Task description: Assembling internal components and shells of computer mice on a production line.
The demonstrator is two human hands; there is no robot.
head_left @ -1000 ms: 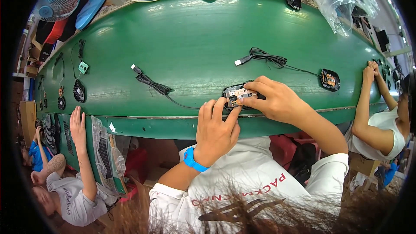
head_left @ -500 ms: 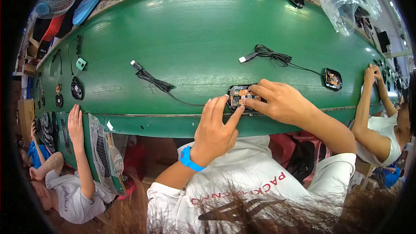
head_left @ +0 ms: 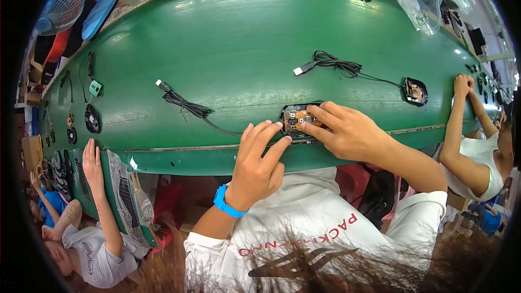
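An opened computer mouse, a black lower shell [head_left: 300, 137] with an orange-brown circuit board [head_left: 293, 121] in it, lies near the belt's front edge. My right hand [head_left: 350, 133] has its thumb and fingers closed on the board's right part, covering that end. At the shell's left end, my left hand [head_left: 258, 163] has its fingers spread, the index fingertip and thumb tip at the shell's edge. From the mouse a black cable [head_left: 187, 104] runs left to a tied bundle with a USB plug [head_left: 161, 84].
On the green belt [head_left: 217, 38] lies another opened mouse [head_left: 415, 92] with a bundled cable [head_left: 336, 64] at right. Several mouse parts [head_left: 92, 118] lie at left. A co-worker's hand [head_left: 92, 163] rests at the left edge; another co-worker's hands [head_left: 463, 84] are at right.
My left thumb has drawn back from the board to the shell's left edge, and the left hand has moved slightly left. My right hand stays on the board. The view has shifted a little.
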